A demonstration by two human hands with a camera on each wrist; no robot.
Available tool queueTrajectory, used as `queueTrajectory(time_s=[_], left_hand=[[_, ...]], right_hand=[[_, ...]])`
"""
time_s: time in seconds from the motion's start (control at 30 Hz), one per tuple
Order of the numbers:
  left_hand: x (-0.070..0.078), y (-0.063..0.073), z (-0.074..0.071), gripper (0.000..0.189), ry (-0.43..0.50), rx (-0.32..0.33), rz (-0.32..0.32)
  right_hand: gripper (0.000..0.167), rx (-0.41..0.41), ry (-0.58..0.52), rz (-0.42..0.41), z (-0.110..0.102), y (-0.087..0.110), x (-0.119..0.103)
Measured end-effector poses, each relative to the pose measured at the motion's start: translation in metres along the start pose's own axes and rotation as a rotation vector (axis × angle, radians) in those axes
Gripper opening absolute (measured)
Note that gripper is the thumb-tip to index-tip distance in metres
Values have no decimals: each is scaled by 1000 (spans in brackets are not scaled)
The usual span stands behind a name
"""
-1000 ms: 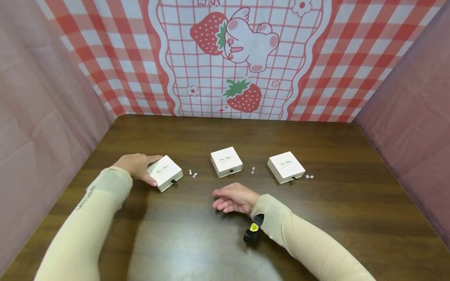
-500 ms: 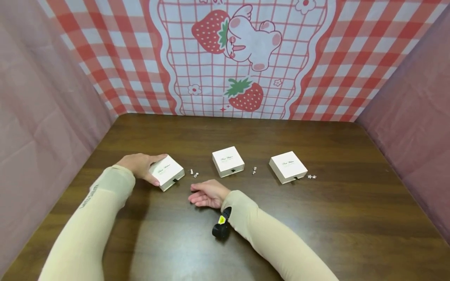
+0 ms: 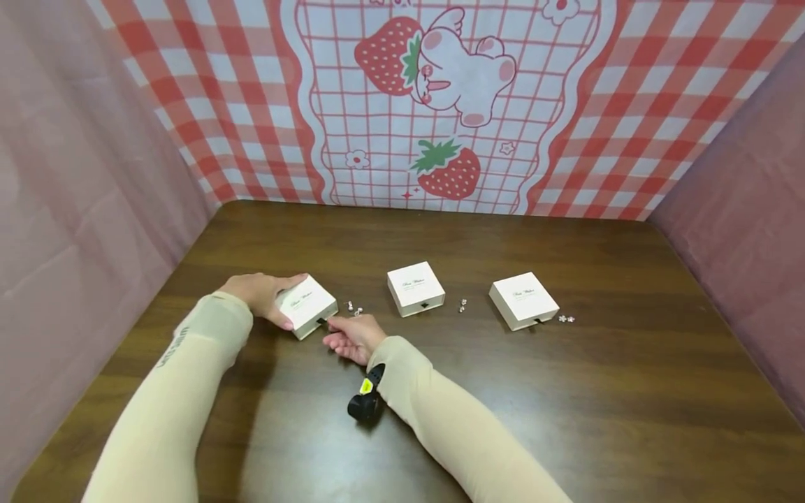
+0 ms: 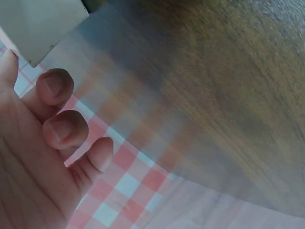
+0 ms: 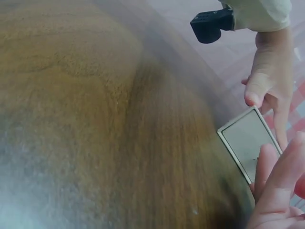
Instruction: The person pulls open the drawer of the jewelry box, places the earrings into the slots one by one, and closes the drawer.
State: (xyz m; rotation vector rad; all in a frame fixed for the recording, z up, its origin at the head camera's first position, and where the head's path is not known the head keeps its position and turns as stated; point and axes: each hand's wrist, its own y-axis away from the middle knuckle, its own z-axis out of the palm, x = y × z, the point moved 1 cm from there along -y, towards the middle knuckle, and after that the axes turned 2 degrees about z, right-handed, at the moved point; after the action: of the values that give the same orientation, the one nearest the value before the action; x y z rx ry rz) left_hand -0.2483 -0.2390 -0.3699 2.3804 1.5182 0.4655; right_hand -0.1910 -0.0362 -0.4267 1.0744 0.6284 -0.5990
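A white drawer-style box with dark script on its lid sits at the left of the table. My left hand grips it from the left, thumb on the near side and a finger at the far edge. The left wrist view shows the other fingers of this hand loosely bent, with the box's corner above them. From the right, my right hand has its thumb and fingertips at the black pull tab. In the right wrist view fingers overlap the box's front; whether they pinch the tab is unclear.
Two similar white boxes stand at the middle and right of the wooden table. Small shiny pieces, perhaps earrings, lie right of the left box. Others lie beside the middle box and the right box. Checked cloth hangs behind.
My right hand has moved left from below the middle box to the left box's pull tab. My left hand keeps its hold on the left box. The head view has shifted slightly.
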Motion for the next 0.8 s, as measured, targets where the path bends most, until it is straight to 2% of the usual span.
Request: queueTrajectory(time_s=[0.2,0.43,0.8], left_hand=[[1,0,-1,108,-1,-8,-21],[4,2,1,109,16,-55,-46],[4,2,-2,109,8,-67,-68]], right_hand=[[21,33,24,-24,8,-2,0],[22,94,56,-42,17,-5,5],[22,93,44,-22,22,-11,7]])
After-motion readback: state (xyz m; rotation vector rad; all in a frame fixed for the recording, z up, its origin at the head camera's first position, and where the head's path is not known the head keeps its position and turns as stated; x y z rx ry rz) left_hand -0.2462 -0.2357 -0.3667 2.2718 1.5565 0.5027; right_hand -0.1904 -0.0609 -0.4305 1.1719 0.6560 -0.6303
